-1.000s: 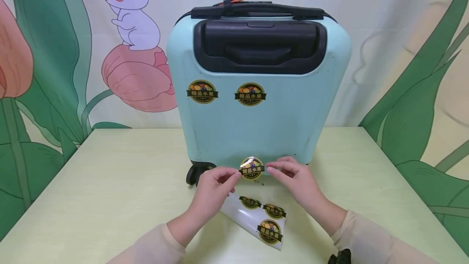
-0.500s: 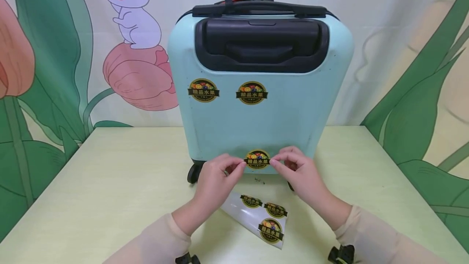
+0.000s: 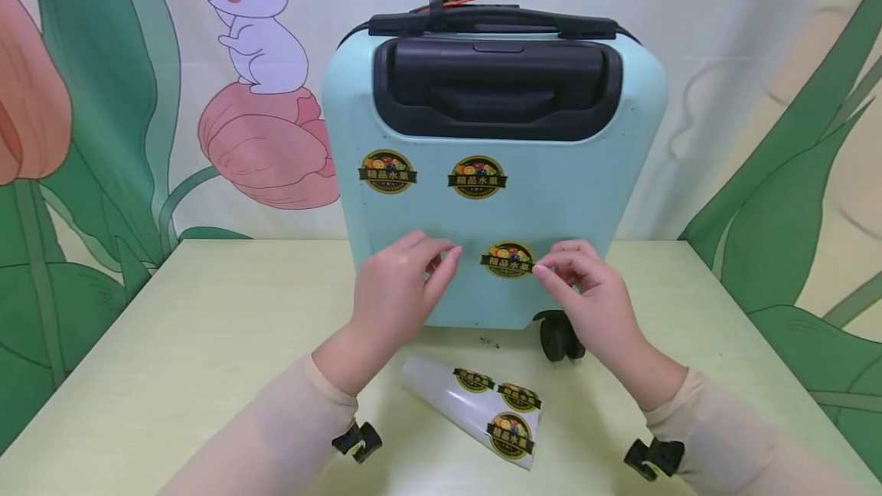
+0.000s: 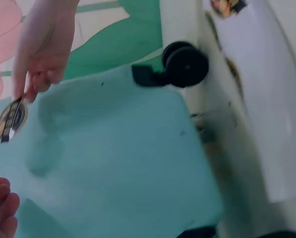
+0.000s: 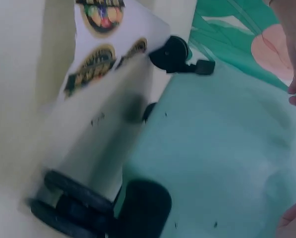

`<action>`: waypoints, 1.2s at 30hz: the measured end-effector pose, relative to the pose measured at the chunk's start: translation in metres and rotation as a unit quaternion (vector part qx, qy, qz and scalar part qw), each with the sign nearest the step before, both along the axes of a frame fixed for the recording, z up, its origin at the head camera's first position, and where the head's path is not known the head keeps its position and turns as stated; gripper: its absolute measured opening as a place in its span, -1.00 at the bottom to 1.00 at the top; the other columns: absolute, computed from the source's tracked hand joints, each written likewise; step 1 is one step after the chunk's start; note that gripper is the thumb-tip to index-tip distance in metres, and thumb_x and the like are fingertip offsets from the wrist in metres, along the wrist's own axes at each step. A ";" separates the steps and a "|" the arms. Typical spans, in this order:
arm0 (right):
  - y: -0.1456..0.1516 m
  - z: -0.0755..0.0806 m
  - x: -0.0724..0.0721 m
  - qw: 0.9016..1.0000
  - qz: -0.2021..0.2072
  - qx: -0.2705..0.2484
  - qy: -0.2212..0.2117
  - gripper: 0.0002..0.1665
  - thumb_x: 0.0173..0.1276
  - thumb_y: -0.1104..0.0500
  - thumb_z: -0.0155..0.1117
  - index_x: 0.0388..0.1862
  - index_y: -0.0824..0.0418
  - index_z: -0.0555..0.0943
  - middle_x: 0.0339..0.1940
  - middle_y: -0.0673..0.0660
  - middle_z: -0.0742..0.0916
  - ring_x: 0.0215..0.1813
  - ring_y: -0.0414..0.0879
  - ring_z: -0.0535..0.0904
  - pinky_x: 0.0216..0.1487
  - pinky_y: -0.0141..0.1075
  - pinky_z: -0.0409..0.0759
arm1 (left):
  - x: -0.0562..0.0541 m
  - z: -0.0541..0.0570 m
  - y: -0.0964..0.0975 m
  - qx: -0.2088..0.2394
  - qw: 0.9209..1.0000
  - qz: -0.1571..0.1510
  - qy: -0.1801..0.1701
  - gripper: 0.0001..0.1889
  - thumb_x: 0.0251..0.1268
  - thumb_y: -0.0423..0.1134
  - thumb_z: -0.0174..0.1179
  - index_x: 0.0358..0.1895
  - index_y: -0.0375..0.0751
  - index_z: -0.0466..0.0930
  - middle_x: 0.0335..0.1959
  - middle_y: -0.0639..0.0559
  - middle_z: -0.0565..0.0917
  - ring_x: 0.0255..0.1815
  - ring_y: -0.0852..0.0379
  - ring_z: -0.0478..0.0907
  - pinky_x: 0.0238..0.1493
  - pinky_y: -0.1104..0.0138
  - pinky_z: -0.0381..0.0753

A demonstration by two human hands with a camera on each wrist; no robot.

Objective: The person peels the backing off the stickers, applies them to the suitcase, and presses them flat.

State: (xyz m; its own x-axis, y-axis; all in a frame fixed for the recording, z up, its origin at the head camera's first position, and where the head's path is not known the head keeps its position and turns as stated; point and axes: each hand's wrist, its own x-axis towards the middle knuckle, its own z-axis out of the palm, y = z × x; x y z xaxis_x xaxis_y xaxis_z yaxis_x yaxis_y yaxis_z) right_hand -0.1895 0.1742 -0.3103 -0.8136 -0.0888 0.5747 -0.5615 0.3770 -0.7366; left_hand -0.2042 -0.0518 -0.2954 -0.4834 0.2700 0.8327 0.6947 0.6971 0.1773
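Observation:
My right hand (image 3: 586,289) pinches the right end of a round black-and-gold fruit sticker (image 3: 508,260) between thumb and fingertips. The sticker is in front of the lower middle of a light blue suitcase (image 3: 551,197); whether it touches the shell I cannot tell. To its left, my left hand (image 3: 400,289) holds nothing, thumb and index finger slightly apart, close to the suitcase. Two matching stickers, one on the left (image 3: 388,172) and one in the middle (image 3: 477,177), lie flat on the shell below the black handle recess. In the left wrist view, the right hand (image 4: 46,49) grips the sticker's dark band.
A curled white sticker sheet (image 3: 455,404) with three stickers showing lies on the pale table (image 3: 207,343) before the suitcase. One black wheel (image 3: 558,337) shows under the right corner. Behind hangs a curtain (image 3: 723,98) printed with flowers and a rabbit.
Both hands rise from the suitcase's bottom edge toward its middle. The sticker moves up and right with the right hand. My left hand has let go of the sticker's left end.

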 end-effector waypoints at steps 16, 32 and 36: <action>0.020 0.021 -0.006 0.999 -0.011 -0.045 -0.002 -0.88 0.36 0.34 0.12 -0.25 0.41 0.56 -0.48 0.10 0.57 -0.44 -0.18 0.39 -0.41 -0.42 0.40 | -0.029 0.061 0.017 -0.094 0.978 0.042 0.182 -0.40 0.13 -0.01 0.18 0.22 -0.25 0.39 0.24 -0.19 0.39 0.28 -0.11 0.25 0.29 -0.05 0.09; 0.026 0.050 -0.020 0.995 -0.035 -0.085 0.039 -0.84 0.35 0.26 0.15 -0.26 0.38 0.58 -0.68 0.01 0.42 -0.57 -0.16 0.29 -0.52 -0.41 0.29 | -0.038 0.074 0.033 -0.138 0.980 0.089 0.113 -0.19 0.05 0.26 0.11 0.30 -0.23 0.32 0.20 -0.10 0.39 0.25 -0.05 0.19 0.35 -0.05 -0.18; 0.026 0.053 -0.023 0.995 -0.053 -0.078 0.040 -0.79 0.35 0.24 0.17 -0.25 0.42 0.57 -0.69 0.00 0.42 -0.58 -0.16 0.29 -0.53 -0.41 0.30 | -0.039 0.072 0.036 -0.129 0.980 0.095 0.115 -0.20 0.04 0.25 0.14 0.28 -0.23 0.31 0.19 -0.12 0.37 0.26 -0.07 0.18 0.35 -0.05 -0.17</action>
